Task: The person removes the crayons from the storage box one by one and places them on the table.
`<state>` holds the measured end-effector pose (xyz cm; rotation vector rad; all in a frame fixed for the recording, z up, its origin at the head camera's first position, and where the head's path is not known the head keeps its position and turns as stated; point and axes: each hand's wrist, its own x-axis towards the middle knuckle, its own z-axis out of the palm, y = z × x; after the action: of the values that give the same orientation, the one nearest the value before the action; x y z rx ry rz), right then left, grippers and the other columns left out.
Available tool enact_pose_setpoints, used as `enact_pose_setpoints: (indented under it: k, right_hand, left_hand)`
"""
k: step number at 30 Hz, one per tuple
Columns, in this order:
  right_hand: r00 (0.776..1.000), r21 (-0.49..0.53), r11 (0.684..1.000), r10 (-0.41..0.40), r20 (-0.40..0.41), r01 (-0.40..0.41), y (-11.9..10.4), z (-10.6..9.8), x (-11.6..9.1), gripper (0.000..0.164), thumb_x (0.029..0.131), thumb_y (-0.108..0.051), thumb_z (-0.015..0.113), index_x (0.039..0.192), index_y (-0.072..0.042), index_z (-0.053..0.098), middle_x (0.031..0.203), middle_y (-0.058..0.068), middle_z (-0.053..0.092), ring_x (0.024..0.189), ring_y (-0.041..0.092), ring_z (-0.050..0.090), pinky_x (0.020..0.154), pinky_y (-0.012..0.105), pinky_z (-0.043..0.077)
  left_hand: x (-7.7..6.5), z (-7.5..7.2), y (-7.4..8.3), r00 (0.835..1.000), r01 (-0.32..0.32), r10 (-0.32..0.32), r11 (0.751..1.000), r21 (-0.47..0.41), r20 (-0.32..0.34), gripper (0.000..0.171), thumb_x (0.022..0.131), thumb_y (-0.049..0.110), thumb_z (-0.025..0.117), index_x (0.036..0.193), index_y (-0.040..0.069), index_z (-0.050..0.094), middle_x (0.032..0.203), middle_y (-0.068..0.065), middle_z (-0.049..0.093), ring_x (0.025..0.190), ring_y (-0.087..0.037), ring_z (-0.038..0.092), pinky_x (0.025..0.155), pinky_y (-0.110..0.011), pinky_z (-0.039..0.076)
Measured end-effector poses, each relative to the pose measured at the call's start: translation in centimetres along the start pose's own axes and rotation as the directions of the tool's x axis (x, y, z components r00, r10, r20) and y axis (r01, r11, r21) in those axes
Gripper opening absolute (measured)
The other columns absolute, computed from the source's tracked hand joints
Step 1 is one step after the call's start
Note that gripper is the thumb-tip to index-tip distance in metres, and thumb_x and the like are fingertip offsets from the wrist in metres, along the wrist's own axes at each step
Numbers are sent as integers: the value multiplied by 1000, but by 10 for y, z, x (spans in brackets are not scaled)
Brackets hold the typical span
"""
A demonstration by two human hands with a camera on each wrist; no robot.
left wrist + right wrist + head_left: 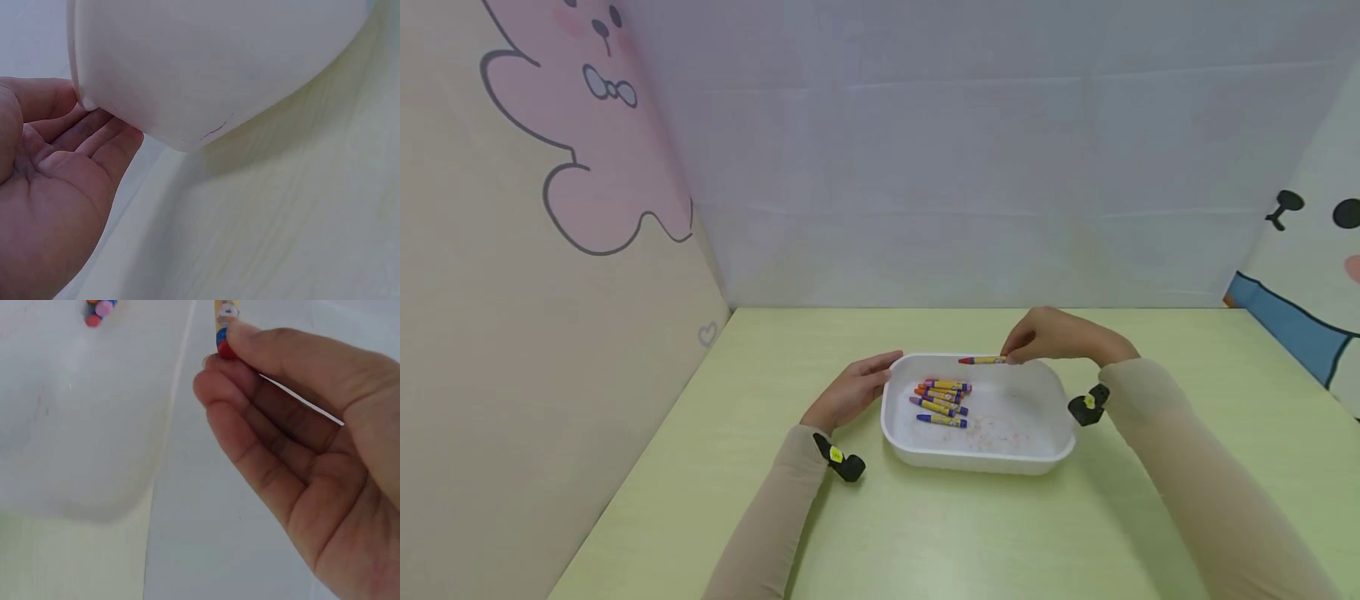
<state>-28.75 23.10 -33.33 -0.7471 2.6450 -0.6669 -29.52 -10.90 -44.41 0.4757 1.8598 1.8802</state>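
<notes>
A red crayon (982,361) with a yellow wrapper points left above the far side of the white plastic tray (1030,458). My right hand (1047,337) pinches its rear end between thumb and fingertips; the crayon's red end (226,349) shows by the thumb in the right wrist view. At the tray's far left corner, my left hand (853,389) holds the edge, thumb at the rim and fingers against the outer wall. Several crayons (940,397) lie in the tray's left half, mostly side by side, with a blue crayon (942,421) nearest me.
The tray stands on a pale green tabletop (805,342). A light back wall (962,183) rises behind it, with cartoon-printed walls at both sides. Faint coloured smudges (996,435) mark the tray's floor.
</notes>
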Motion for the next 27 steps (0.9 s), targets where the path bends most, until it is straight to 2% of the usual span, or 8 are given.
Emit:
enact_pose_setpoints:
  k: [7, 11, 19, 27]
  right_hand:
    - [992, -3, 999, 36, -122, -37, 22, -13, -28, 20, 89, -20, 68, 103, -6, 75, 98, 7, 73, 86, 16, 67, 76, 36, 58]
    - [983, 11, 996, 94, -160, -93, 41, -13, -38, 23, 90, -21, 67, 105, -4, 73, 97, 9, 73, 85, 19, 67, 76, 40, 58]
    - [954, 62, 975, 223, -201, -214, 77, 0, -52, 33, 91, -25, 65, 106, 4, 71, 94, 17, 72, 86, 28, 67, 74, 44, 56]
    - [913, 111, 939, 343, -220, -326, 105, 18, -69, 36, 92, -24, 62, 108, 8, 68, 93, 19, 71, 83, 27, 66, 69, 42, 56]
  left_hand:
    - [0, 3, 1, 1000, -8, 8, 1000, -2, -2, 45, 104, 8, 37, 148, 1, 35, 155, -15, 33, 141, -29, 35, 117, -40, 30]
    - [0, 5, 1, 1000, -9, 9, 1000, -9, 4, 45, 104, 8, 37, 148, 0, 34, 154, -16, 33, 141, -30, 35, 117, -40, 30]
    - [1, 5, -1, 1000, -16, 16, 1000, -9, 3, 45, 104, 9, 38, 148, -1, 34, 153, -16, 34, 140, -30, 36, 116, -40, 31]
    - [0, 8, 0, 1000, -18, 18, 1000, -7, 5, 45, 104, 9, 37, 148, -1, 33, 154, -16, 34, 140, -30, 36, 116, -39, 32]
